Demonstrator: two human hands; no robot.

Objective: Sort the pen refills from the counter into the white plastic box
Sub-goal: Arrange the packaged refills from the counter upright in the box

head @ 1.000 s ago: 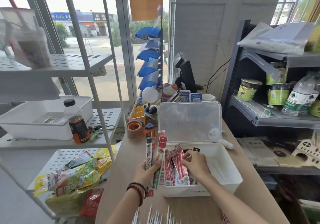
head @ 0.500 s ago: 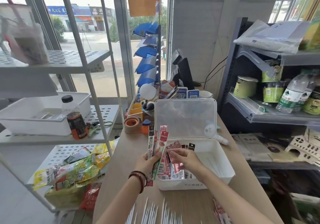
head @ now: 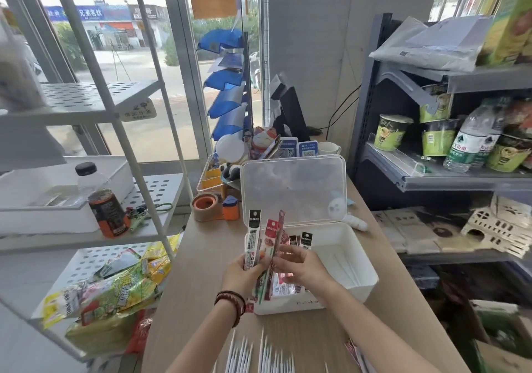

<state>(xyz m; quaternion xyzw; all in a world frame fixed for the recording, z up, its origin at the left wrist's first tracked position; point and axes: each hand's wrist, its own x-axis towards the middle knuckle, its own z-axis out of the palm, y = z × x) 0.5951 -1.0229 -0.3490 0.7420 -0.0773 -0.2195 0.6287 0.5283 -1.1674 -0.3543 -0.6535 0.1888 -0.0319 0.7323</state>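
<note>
My left hand (head: pixel 244 273) grips a bunch of packaged pen refills (head: pixel 263 240), red and black-topped packs held upright at the left edge of the white plastic box (head: pixel 354 260). My right hand (head: pixel 299 264) pinches one thin red pack out of that bunch, just over the box's left part. More refill packs (head: pixel 288 284) stand inside the box against its left wall. The box's clear lid (head: pixel 293 191) stands open behind. Several loose white refills (head: pixel 259 355) lie on the counter near the bottom edge.
The wooden counter (head: pixel 201 286) carries an orange tape roll (head: pixel 205 205), a small organiser and a screen at its far end. A white wire shelf with snack bags (head: pixel 109 289) and a bottle (head: pixel 103 202) stands left. A grey shelf with cups and bottles stands right.
My right hand has come up out of the box to the bunch in my left hand and now pinches one pack there. The view has shifted closer and lower.
</note>
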